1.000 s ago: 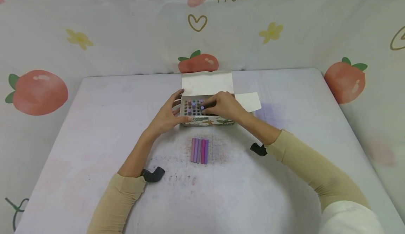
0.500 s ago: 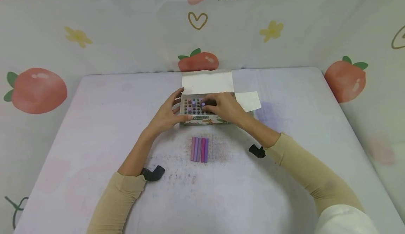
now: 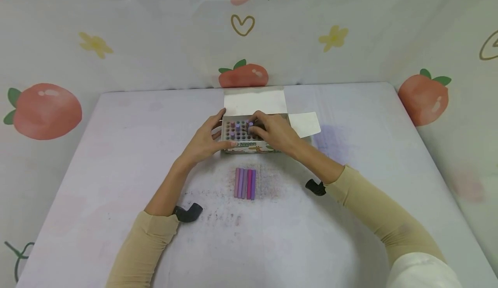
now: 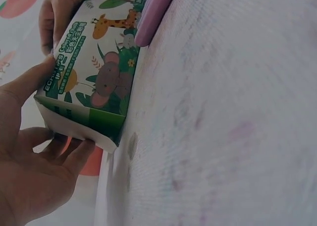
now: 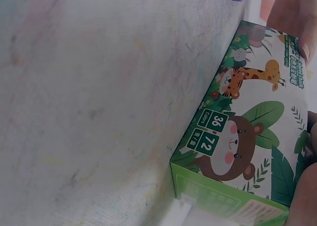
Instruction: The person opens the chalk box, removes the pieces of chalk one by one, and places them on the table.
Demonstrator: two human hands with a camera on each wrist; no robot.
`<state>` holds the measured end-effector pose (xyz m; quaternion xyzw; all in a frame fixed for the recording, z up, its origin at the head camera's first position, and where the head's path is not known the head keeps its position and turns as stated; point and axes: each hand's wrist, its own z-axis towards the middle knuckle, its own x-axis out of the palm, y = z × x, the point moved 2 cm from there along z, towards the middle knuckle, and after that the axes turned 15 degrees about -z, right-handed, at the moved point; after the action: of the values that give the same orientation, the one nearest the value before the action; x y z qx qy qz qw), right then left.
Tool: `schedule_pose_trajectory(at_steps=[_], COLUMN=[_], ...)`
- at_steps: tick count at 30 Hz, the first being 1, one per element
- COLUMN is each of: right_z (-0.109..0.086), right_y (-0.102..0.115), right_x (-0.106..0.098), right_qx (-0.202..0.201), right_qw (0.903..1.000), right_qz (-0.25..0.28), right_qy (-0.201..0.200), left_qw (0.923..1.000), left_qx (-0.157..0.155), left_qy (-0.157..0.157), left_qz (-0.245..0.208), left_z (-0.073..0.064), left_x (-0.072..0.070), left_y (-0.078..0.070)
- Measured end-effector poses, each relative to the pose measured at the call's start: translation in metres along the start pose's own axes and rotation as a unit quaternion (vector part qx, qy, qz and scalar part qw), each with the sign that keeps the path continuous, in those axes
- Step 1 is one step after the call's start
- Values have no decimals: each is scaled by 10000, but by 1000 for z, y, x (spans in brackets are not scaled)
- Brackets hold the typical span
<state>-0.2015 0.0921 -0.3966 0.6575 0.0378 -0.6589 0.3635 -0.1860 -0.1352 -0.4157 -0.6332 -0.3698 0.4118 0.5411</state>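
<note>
An open-lidded box of coloured chalk (image 3: 254,148) stands on the table, printed with an elephant, a giraffe and a bear. My left hand (image 3: 203,143) holds its left end, thumb along the front top edge and fingers around the end. Over the holed tray inside, my right hand (image 3: 278,133) pinches a purple chalk stick (image 3: 250,124) between thumb and fingers; its lower part is hidden. A few other sticks, such as a lilac chalk (image 3: 232,134), poke up from the holes at the left. The right part of the tray is covered by my right hand.
In front of the box lie several pink and purple chalk sticks (image 3: 244,183) side by side. The white lid (image 3: 254,102) is folded back and a side flap (image 3: 305,124) sticks out right. Chalk dust marks the table (image 3: 272,236).
My right hand has moved slightly up and away with the purple chalk, which shows a little higher above the tray. The left hand keeps its place on the box.
</note>
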Motion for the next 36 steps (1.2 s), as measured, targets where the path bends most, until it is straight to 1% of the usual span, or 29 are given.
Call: schedule_pose_trajectory(at_steps=[6, 10, 17, 26, 33, 36], right_z=[0, -1, -5, -8, -11, -13], right_y=[0, 1, 2, 1, 0, 1], right_x=[0, 0, -3, -10, -14, -15], right_qx=[-147, -217, -60, -85, -4, -49], right_qw=[9996, 9988, 9961, 9853, 9802, 9793], right_qz=[26, 93, 498, 1084, 1425, 1488], right_qy=[-218, -438, -730, -1317, -1372, -1375], left_qw=[9999, 9999, 9999, 10000, 10000, 10000], left_qx=[-135, -148, -13, 36, 25, 6], left_qy=[19, 8, -29, -4, -4, -3], left_qz=[37, 36, 118, 84, 61, 41], left_z=[0, 0, 2, 0, 0, 0], left_x=[3, 2, -1, -1, 0, 0], left_y=[-8, -7, 1, 0, 1, 1])
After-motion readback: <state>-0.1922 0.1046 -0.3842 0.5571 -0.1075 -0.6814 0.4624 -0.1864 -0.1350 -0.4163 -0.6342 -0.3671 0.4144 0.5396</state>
